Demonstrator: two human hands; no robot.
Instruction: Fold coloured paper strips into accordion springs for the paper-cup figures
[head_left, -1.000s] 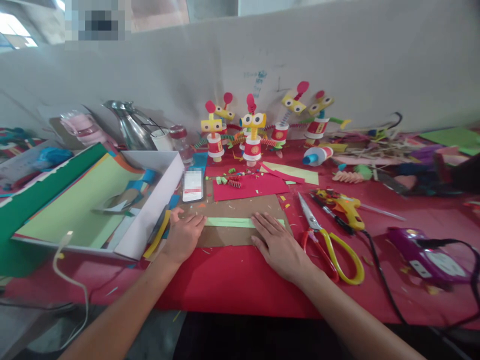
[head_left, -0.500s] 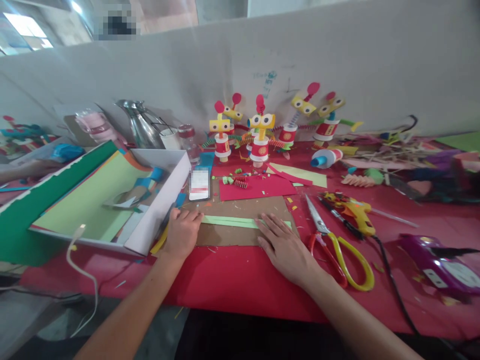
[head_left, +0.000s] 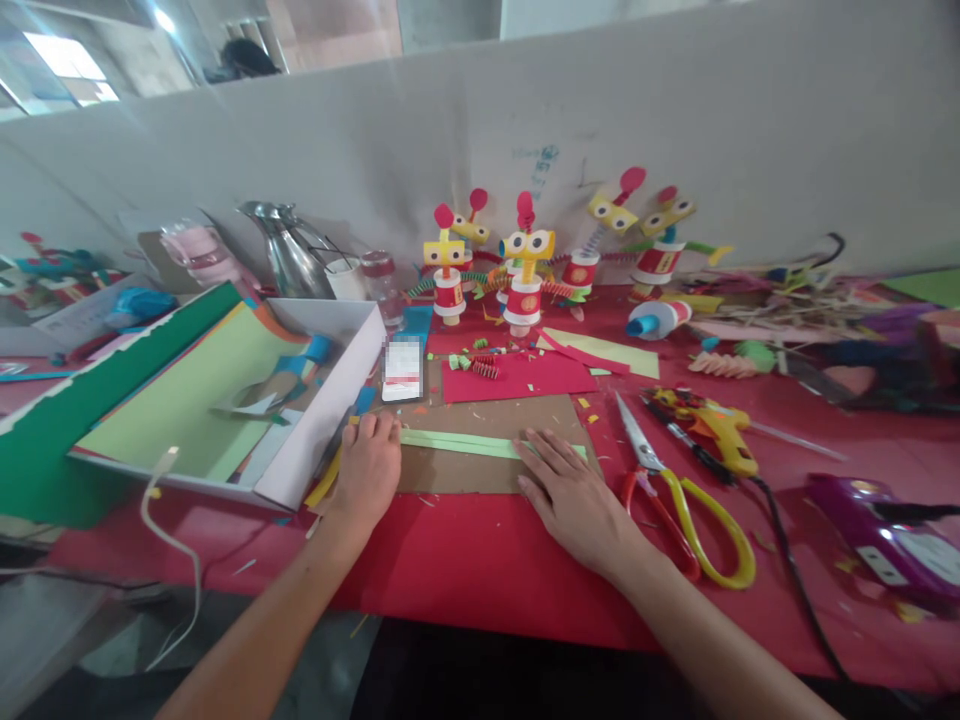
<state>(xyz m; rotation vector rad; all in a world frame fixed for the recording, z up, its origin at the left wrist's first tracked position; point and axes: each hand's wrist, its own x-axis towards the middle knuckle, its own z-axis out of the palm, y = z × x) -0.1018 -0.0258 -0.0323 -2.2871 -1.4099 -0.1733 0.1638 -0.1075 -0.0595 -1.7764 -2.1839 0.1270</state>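
A long light green paper strip (head_left: 457, 443), with a lengthwise line that may be a fold or a second strip's edge, lies across a brown cardboard sheet (head_left: 457, 473). At its left end, my left hand (head_left: 370, 468) has bent fingers closed on the paper; the fingertips are partly hidden. My right hand (head_left: 574, 500) rests palm down, fingers stretched out over the strip near its right end. To its right lie large scissors (head_left: 660, 480) with one red and one yellow handle. Beyond the cardboard is a red paper sheet (head_left: 532, 377) with small coiled paper pieces.
A white box (head_left: 319, 475) of coloured paper stands left, a phone (head_left: 403, 370) beside it. Several paper-cup figures (head_left: 523, 265) line the grey partition. At right are a yellow glue gun (head_left: 724, 435) with its cord and a purple device (head_left: 885, 530). Paper scraps lie behind.
The left hand's fingers have shifted slightly left and now point more forward at the strip's end. The right hand stays on the strip. The whole view has drifted slightly.
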